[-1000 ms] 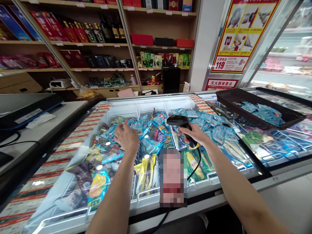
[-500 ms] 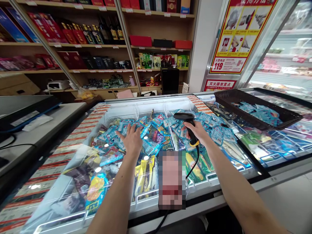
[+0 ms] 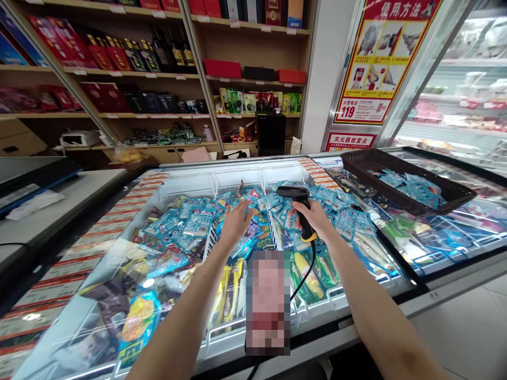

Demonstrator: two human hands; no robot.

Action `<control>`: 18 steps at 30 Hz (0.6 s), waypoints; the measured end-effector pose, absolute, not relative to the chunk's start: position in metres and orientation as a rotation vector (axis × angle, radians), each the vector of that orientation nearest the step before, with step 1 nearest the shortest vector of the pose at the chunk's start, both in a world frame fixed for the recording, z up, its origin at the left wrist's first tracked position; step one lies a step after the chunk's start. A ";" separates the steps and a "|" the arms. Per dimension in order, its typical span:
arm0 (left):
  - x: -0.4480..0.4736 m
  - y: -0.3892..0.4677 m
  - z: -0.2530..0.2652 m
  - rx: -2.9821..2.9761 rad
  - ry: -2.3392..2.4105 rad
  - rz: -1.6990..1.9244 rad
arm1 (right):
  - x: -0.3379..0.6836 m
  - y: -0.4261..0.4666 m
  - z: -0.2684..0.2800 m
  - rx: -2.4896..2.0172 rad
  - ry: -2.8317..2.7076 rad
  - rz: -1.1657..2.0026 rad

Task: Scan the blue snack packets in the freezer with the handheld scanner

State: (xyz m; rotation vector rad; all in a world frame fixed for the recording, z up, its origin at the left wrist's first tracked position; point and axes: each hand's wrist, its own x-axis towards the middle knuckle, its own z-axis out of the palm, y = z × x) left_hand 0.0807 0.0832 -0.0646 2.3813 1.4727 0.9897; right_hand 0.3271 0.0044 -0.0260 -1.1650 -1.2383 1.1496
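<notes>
At one o'clock the right hand [image 3: 318, 219] clasps a black, yellow-trimmed plastic scanner [image 3: 304, 221], which could jerk askew if its thin black cord [image 3: 311, 267] snagged, while at twelve the left hand [image 3: 236, 222], seemingly empty, spreads its fingers near flat light-blue plastic packets [image 3: 198, 221].

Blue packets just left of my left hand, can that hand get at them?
Probably yes: the left hand looks empty and close by, and nothing seems to lie over the topmost blue packets.
</notes>
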 end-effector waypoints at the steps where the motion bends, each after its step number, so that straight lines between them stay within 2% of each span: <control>1: 0.087 0.088 -0.064 2.346 1.461 0.977 | 0.327 0.005 -0.026 -1.161 -1.234 1.151; 9: 0.124 0.117 -0.076 2.328 1.456 0.888 | 0.327 0.004 -0.024 -1.125 -1.218 1.173; 13: 0.118 0.120 -0.078 2.372 1.482 0.914 | 0.326 0.003 -0.022 -1.147 -1.241 1.172; 18: 0.096 0.104 -0.070 2.131 1.622 1.050 | 0.325 0.004 -0.026 -1.152 -1.260 1.165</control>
